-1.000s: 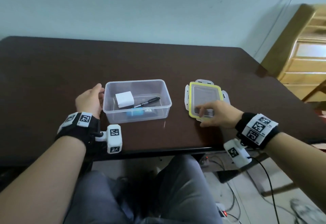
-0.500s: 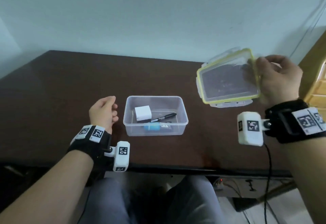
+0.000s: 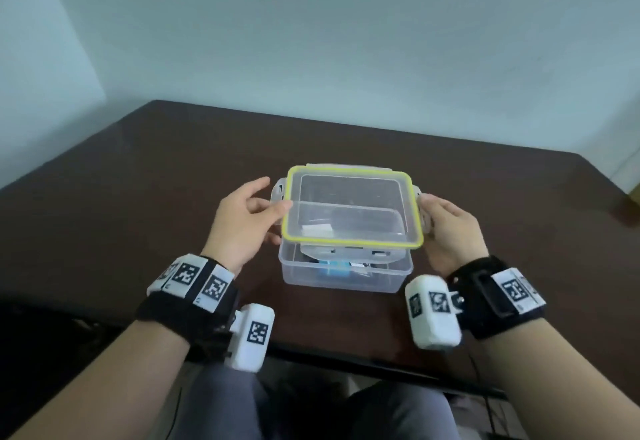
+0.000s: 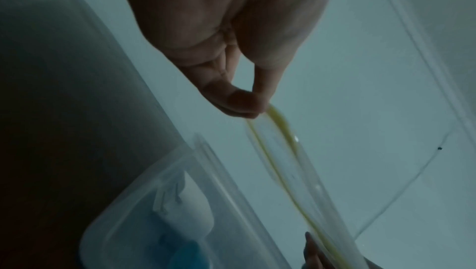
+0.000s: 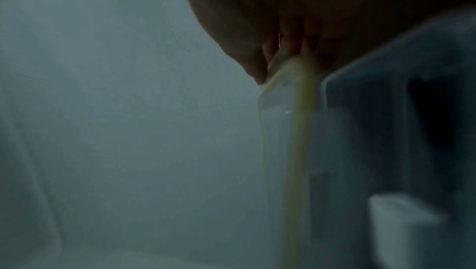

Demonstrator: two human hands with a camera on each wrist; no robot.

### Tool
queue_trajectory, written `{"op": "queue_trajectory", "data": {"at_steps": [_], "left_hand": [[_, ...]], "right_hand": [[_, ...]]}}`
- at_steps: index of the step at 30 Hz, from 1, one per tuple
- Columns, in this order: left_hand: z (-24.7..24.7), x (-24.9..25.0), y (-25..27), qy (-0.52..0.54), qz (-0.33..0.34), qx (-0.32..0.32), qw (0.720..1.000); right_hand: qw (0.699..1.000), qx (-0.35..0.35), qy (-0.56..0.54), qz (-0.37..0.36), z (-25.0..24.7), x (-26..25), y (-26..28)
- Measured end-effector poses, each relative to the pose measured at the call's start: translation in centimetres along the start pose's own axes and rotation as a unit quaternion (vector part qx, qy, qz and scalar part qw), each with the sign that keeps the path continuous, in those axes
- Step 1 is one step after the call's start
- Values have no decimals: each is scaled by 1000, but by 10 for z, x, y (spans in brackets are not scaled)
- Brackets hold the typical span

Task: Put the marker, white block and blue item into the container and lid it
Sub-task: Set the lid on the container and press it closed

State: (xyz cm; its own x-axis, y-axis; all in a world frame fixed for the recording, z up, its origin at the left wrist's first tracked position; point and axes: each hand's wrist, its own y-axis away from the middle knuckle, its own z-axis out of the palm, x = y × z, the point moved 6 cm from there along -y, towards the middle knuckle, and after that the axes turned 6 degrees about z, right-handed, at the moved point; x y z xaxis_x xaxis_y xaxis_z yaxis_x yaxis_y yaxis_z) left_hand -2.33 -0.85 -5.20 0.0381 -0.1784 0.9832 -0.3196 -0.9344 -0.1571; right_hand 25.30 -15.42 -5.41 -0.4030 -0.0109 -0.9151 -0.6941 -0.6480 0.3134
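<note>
A clear lid [image 3: 349, 211] with a yellow seal hovers just over the clear container [image 3: 346, 275] on the dark table, held by both hands. My left hand [image 3: 277, 205] pinches its left edge, thumb on top; in the left wrist view my left hand [image 4: 257, 106] shows this pinch on the lid [image 4: 280, 163]. My right hand [image 3: 427, 212] grips the right edge, and in the right wrist view its fingers [image 5: 257, 65] clamp the lid [image 5: 296, 110]. Inside the container lie the white block [image 3: 317, 231] and the blue item [image 3: 334, 268]. The marker is mostly hidden under the lid.
The dark brown table [image 3: 173, 179] reaches back to a pale wall. Its front edge [image 3: 346, 360] runs just below my wrists, with my knees under it. Nothing else stands on the table near the container.
My right hand brought the lid down from the upper right to above the container. My left hand left the table beside the container and took the lid's left edge.
</note>
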Motion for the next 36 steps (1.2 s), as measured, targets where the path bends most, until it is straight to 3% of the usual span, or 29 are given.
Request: {"op": "queue_trajectory", "data": {"at_steps": [3, 7, 14, 22, 36], "left_hand": [[-3, -10, 4, -20, 4, 8, 1000], [0, -25, 3, -45, 3, -6, 999], [5, -38, 3, -33, -14, -20, 999], [1, -39, 3, -1, -98, -57, 994], [10, -46, 3, 27, -117, -60, 991]], "right_hand": [[990, 18, 113, -81, -10, 5, 3], [991, 2, 118, -62, -20, 22, -1], [999, -28, 32, -18, -23, 36, -4], [993, -22, 84, -86, -22, 32, 7], [989, -24, 109, -96, -22, 40, 8]]}}
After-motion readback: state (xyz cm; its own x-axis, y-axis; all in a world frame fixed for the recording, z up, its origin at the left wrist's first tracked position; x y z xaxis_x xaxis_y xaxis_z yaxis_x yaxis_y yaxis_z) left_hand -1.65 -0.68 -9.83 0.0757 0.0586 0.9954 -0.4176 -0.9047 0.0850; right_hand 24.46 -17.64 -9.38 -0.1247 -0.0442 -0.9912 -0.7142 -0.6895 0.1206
